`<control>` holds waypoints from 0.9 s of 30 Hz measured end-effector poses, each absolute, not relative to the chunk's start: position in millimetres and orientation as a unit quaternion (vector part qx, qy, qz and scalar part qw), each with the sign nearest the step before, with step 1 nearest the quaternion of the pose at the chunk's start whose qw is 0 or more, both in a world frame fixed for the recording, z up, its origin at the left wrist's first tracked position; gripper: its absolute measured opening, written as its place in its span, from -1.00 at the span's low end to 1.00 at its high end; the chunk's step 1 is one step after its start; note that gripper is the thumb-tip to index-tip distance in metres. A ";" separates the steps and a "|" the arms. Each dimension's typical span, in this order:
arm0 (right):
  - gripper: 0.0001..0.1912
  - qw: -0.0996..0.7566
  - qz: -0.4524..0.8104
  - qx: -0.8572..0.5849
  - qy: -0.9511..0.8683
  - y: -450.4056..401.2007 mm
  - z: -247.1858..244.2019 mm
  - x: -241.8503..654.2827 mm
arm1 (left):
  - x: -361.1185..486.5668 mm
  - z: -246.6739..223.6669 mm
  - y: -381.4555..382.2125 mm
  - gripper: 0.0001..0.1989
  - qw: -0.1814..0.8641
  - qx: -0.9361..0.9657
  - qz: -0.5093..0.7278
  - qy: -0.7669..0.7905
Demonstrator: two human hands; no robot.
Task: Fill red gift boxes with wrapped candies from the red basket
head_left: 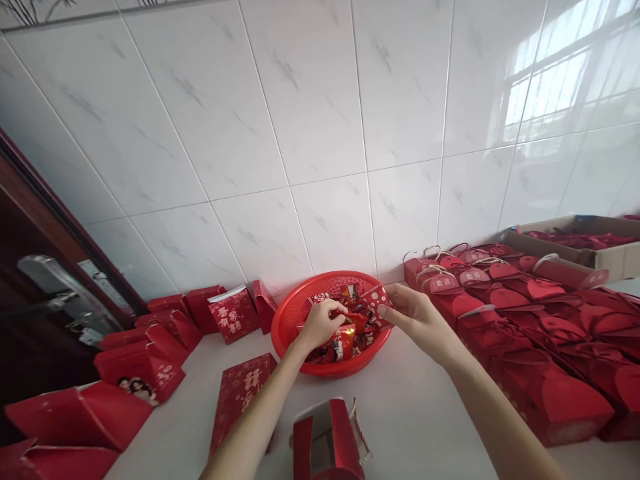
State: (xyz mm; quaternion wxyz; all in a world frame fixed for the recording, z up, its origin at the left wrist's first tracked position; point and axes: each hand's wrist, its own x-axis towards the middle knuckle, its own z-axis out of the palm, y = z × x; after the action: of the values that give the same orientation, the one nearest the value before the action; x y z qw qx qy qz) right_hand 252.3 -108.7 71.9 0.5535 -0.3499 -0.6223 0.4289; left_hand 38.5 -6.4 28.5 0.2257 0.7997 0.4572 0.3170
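A red plastic basket [295, 293] stands against the tiled wall, with wrapped sweets [343, 342] inside. Over its left part is my left hand [325, 323], thumb and fingers pinched on a small red wrapped piece [354, 319]. My right hand [413, 313], at the basket's right rim, holds a red packet with white dots [374, 299] between thumb and fingers. In front of the basket, an open red box [327, 437] with a twisted cord handle stands near the bottom edge.
Rows of closed red boxes [545, 333] fill the right side, before a cardboard box [610, 257]. More red boxes [140, 367] line the left, near a door handle [65, 287]. A flat red box [240, 397] lies beneath my left forearm.
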 end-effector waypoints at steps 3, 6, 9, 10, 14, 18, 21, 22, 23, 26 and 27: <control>-0.69 0.554 0.426 -0.349 -0.624 -108.1 71.7 252.4 | 32.3 37.2 -14.3 -0.85 0.245 0.792 0.383 0.407; -0.68 0.554 0.420 -0.353 -0.626 -108.0 71.6 252.1 | 26.1 45.0 -23.4 -0.86 0.272 0.781 0.426 0.367; -0.67 0.553 0.426 -0.358 -0.620 -107.9 71.3 251.5 | 22.5 50.4 -32.1 -0.83 0.299 0.766 0.457 0.339; -0.67 0.553 0.427 -0.361 -0.618 -107.8 71.2 251.2 | 21.8 51.4 -34.4 -0.82 0.306 0.761 0.466 0.332; -0.71 0.551 0.431 -0.373 -0.610 -108.2 70.8 250.1 | 20.3 51.2 -39.4 -0.77 0.327 0.730 0.503 0.327; -0.73 0.541 0.464 -0.358 -0.603 -110.2 71.1 247.8 | 22.0 46.7 -40.6 -0.77 0.317 0.700 0.529 0.359; -0.72 0.525 0.501 -0.334 -0.601 -111.6 71.3 244.6 | 25.6 44.5 -42.6 -0.82 0.324 0.685 0.548 0.356; -0.72 0.518 0.514 -0.326 -0.601 -112.0 71.4 243.4 | 26.9 44.3 -43.6 -0.84 0.329 0.678 0.557 0.350; -0.72 0.510 0.527 -0.320 -0.600 -112.2 71.5 242.2 | 28.1 44.2 -44.8 -0.86 0.334 0.670 0.566 0.345; -0.70 0.495 0.550 -0.313 -0.596 -112.6 71.4 240.0 | 30.1 44.9 -49.0 -0.90 0.360 0.649 0.580 0.335; -0.69 0.499 0.552 -0.310 -0.592 -112.5 71.3 239.7 | 30.2 45.3 -50.7 -0.91 0.376 0.643 0.578 0.335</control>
State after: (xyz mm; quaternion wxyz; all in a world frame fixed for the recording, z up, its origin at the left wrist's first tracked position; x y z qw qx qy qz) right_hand 239.7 -112.5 71.3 0.4986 -0.3104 -0.5924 0.5515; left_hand 30.2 -50.7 45.3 0.3755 0.6429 0.3345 0.5777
